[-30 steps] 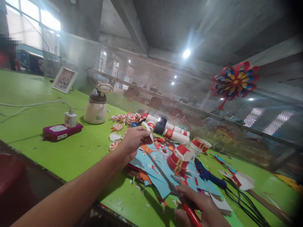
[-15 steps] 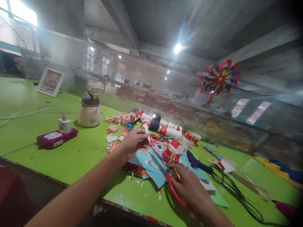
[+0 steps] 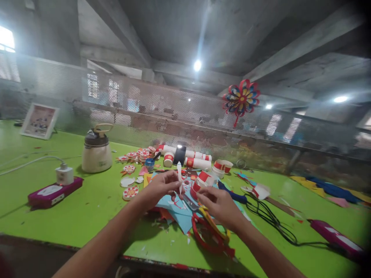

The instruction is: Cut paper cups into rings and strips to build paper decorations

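In my left hand [image 3: 164, 187] a slim white paper cut-out [image 3: 179, 175] stands upright, pinched between thumb and fingers. It has a pointed top and small dark marks. My right hand [image 3: 222, 202] is just to its right, fingers apart and slightly curled, over the scissors. The scissors [image 3: 206, 233] have one red and one yellow handle, beneath that hand, with blades pointing at the left hand. Blue paper sheets [image 3: 176, 212] with scraps lie underneath. A red and white paper cup [image 3: 199, 183] sits just behind the right fingers.
White and red paper rolls [image 3: 198, 163], a phone [image 3: 179, 155], a small blue jar [image 3: 149, 165] and round paper pieces [image 3: 131, 193] lie behind. A blue glue gun [image 3: 232, 193] trails a black cord on the right. At left are a spray bottle [image 3: 96, 152] and purple power strip [image 3: 55, 193].
My right hand has let go of the scissors and moved up toward the left hand. The white cut-out is now turned more upright. The view has swung right.
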Available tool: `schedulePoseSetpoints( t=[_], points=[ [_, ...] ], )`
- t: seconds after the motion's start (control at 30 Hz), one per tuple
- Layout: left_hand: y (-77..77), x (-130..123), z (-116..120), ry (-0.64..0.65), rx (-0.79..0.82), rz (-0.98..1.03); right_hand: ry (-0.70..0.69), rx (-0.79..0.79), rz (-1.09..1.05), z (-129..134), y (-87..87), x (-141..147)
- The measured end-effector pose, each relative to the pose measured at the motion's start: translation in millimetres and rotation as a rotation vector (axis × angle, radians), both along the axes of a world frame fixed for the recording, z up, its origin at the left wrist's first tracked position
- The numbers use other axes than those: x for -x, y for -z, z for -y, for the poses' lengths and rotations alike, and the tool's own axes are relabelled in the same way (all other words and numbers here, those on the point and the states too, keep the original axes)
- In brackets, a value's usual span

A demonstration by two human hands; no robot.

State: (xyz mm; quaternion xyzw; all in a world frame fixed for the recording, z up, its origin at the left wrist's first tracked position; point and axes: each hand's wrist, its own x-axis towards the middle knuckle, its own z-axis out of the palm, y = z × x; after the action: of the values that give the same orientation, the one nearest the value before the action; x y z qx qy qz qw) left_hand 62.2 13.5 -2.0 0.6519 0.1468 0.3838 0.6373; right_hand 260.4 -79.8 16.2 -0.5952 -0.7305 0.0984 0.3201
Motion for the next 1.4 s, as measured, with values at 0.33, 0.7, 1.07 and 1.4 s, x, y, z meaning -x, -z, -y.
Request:
schedulePoseSetpoints(
  t=[0.33, 0.7, 1.07, 1.4],
  points=[
    [-0.3, -3.0, 10.1, 0.094, -0.098, -0.139, -0.155, 0.000, -0.440, -40.2, -9.4, 25.2],
    [-1.9, -10.3, 15.1, 0.010, -0.051, -0.203, -0.184, 0.034, -0.600, -51.6, -7.8, 27.9],
    [11.4, -16.7, 6.9, 0.003, 0.063, -0.217, -0.147, 0.053, -0.659, -53.8, 14.7, 29.1],
    [12.1, -23.6, 13.3, 0.001, 0.153, -0.272, -0.093, 0.051, -0.691, -50.9, 19.4, 22.8]
  ],
)
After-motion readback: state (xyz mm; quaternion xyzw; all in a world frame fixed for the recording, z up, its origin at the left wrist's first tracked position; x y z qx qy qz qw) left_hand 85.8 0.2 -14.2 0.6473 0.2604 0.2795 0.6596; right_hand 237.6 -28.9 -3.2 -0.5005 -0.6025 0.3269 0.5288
